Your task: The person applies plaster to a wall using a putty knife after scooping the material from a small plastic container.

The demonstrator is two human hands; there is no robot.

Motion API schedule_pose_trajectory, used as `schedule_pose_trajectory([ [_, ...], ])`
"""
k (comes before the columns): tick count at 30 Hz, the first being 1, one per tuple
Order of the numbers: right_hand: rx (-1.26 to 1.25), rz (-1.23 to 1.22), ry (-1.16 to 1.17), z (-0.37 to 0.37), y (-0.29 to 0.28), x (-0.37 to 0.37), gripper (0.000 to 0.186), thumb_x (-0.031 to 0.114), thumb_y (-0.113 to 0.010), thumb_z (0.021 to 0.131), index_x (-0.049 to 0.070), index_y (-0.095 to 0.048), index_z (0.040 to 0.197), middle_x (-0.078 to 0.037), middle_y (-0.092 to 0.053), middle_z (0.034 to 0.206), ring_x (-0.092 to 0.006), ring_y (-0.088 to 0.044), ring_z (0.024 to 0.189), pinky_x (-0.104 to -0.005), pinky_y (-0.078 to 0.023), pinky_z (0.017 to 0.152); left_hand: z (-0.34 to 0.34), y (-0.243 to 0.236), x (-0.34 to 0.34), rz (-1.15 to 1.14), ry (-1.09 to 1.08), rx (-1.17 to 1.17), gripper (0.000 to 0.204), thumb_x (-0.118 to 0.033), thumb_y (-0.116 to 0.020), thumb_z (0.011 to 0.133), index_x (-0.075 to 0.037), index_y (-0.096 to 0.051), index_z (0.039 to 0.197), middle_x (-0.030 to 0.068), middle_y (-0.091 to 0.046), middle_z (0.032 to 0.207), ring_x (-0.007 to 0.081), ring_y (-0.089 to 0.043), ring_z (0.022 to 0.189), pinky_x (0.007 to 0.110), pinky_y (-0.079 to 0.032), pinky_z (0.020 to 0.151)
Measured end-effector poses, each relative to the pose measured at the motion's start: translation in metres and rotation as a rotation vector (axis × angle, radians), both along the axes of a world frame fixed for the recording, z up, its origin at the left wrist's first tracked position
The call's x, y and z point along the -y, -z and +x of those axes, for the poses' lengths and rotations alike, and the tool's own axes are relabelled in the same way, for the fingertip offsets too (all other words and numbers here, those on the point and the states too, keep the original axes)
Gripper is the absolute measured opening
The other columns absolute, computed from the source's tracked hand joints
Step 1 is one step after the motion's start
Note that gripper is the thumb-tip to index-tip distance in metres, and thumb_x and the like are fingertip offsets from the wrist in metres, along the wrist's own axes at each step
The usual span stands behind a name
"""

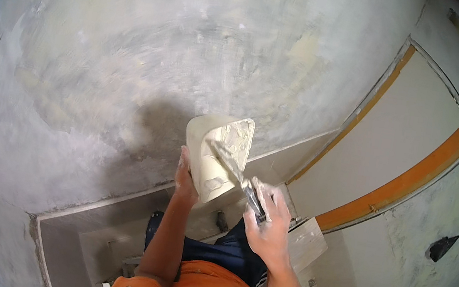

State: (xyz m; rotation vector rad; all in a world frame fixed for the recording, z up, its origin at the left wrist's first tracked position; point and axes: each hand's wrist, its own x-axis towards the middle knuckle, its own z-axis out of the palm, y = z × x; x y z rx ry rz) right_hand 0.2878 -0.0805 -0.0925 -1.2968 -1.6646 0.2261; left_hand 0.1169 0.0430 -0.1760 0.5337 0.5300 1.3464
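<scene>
My left hand (184, 177) is closed around the near left side of a cream-coloured plastic tub (199, 139). The tub is tilted, and pale wet filler (239, 136) coats its inside. In my right hand (269, 218) is a putty knife (231, 164), gripped by its dark handle. Its smeared blade reaches into the tub, against or just above the inner wall; I cannot tell which. White residue covers the fingers of my right hand. Part of my left hand is hidden behind the tub.
A patchy grey-white plastered wall (138, 41) rises ahead. To the right is a white door panel (385, 137) with orange edging. A dark pointed object (442, 248) sits against the surface at far right. Grey tiles (65, 249) run below the wall, near my legs.
</scene>
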Motion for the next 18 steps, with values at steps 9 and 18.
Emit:
schedule_pose_trajectory([
  [9,0.409,-0.213,0.140,-0.020,0.002,0.002,0.040,0.005,-0.069,0.081,0.002,-0.066,0.121,-0.020,-0.059,0.111,-0.0366,-0.068,0.091,-0.0460,-0.057,0.074,0.038,0.001,-0.022,0.108,0.076,0.063,0.069,-0.059,-0.037,0.107,-0.001,-0.046,0.144,0.0156,-0.064,0.126,0.0276,-0.068,0.108,0.041,-0.060,0.090],
  [18,0.478,-0.153,0.152,0.011,-0.021,0.004,0.035,0.009,-0.070,0.082,0.007,-0.070,0.117,-0.012,-0.063,0.096,-0.0334,-0.069,0.082,-0.0440,-0.057,0.069,0.028,-0.008,-0.021,0.101,-0.011,-0.011,0.065,-0.054,-0.035,0.109,-0.002,-0.046,0.146,0.0154,-0.062,0.132,0.0282,-0.067,0.111,0.043,-0.058,0.092],
])
